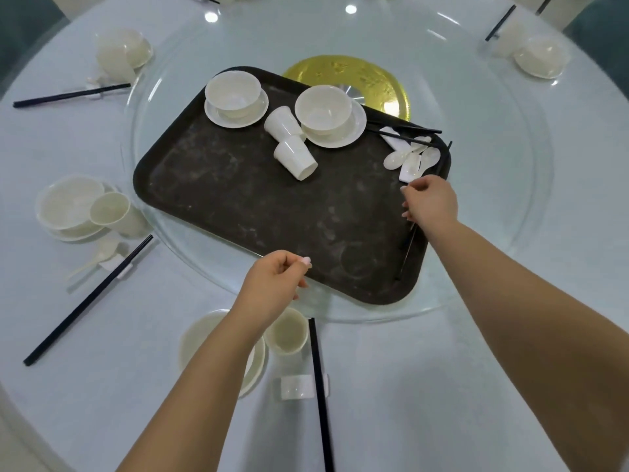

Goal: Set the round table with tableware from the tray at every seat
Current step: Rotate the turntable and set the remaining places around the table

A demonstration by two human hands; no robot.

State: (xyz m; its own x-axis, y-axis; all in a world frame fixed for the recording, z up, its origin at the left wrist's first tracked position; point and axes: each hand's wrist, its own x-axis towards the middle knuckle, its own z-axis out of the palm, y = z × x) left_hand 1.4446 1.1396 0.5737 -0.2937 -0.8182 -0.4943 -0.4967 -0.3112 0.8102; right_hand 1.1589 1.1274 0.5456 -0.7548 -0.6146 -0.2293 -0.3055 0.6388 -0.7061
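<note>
A dark tray [238,199] lies on the glass turntable [493,185]. It carries two bowls on saucers [235,97] [326,112], two cups tipped on their sides [294,156], and a heap of white spoons and rests [408,160] at its right end. Black chopsticks [406,248] lie along the tray's right rim. My right hand [430,202] hovers curled over those chopsticks, fingertips near a white rest; any grip is hidden. With fingers loosely curled and holding nothing, my left hand [275,281] hangs over the tray's near edge.
The seat before me has a bowl on a plate [194,338], cup [287,332], rest [296,386] and chopsticks [320,403]. Similar settings stand at the left [73,209], far left [119,51] and far right [541,56]. A gold disc [357,76] marks the centre.
</note>
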